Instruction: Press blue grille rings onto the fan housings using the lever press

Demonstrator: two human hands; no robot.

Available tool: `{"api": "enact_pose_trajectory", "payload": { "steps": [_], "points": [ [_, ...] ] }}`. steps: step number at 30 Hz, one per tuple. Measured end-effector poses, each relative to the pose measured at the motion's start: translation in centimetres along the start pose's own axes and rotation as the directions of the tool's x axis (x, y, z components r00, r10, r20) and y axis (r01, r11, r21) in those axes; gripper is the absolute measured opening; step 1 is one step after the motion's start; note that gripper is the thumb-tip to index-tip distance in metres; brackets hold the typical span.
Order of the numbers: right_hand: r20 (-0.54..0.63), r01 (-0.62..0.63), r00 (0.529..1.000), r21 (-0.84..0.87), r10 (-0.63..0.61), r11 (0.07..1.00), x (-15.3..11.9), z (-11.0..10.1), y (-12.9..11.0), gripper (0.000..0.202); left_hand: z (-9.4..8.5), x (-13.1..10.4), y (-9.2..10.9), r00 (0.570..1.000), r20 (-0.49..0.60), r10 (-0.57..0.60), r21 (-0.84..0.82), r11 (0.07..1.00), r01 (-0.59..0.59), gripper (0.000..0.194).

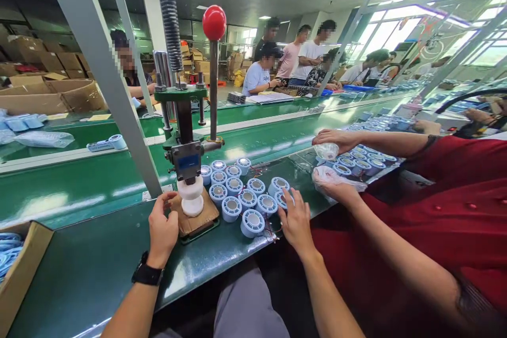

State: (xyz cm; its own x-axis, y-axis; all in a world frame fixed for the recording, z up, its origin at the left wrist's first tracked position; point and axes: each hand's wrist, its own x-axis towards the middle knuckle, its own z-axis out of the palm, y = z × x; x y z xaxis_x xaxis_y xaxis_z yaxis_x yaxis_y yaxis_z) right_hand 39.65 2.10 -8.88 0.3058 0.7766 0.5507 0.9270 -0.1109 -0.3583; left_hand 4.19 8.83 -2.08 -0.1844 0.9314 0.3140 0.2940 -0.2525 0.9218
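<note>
My left hand [164, 224], wearing a black watch, is beside the hand press, its fingers apart at the left edge of the cardboard pad [204, 222] on the base. Nothing shows in it. Above that pad, a white upper block [190, 190] sits over a white round block [193, 206] under the press ram. My right hand [296, 219] has its thumb and index finger around the edge of a light blue round housing [281, 199] at the right of a group. Several similar housings [252, 222] with silvery round centres and thin red wires stand between my hands.
The press has a lever with a red ball [214, 22]. A co-worker in red [435, 195] holds clear plastic bags [336, 177] at my right, near more blue housings [360, 166]. A cardboard box [29, 259] of blue parts stands at left. People sit across the green conveyor [253, 137].
</note>
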Motion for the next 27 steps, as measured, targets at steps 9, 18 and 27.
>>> {"api": "enact_pose_trajectory", "payload": {
  "steps": [9,18,27],
  "points": [
    [0.032,0.218,0.975,0.093,-0.221,0.972,-2.3,-3.0,-6.3,0.060,0.1,0.2,-0.9,0.999,-0.030,-0.018,0.022,1.000,0.019,0.040],
    [-0.008,0.246,0.969,-0.088,-0.247,0.965,-1.8,0.1,-7.1,0.054,0.5,-0.1,-0.4,0.999,0.027,0.045,0.027,0.999,-0.046,0.036],
    [-0.063,0.323,0.941,-0.111,-0.331,0.940,2.2,0.9,-2.0,0.071,0.5,-0.4,0.2,1.000,0.031,0.001,-0.009,1.000,-0.001,0.035]
  ]
}}
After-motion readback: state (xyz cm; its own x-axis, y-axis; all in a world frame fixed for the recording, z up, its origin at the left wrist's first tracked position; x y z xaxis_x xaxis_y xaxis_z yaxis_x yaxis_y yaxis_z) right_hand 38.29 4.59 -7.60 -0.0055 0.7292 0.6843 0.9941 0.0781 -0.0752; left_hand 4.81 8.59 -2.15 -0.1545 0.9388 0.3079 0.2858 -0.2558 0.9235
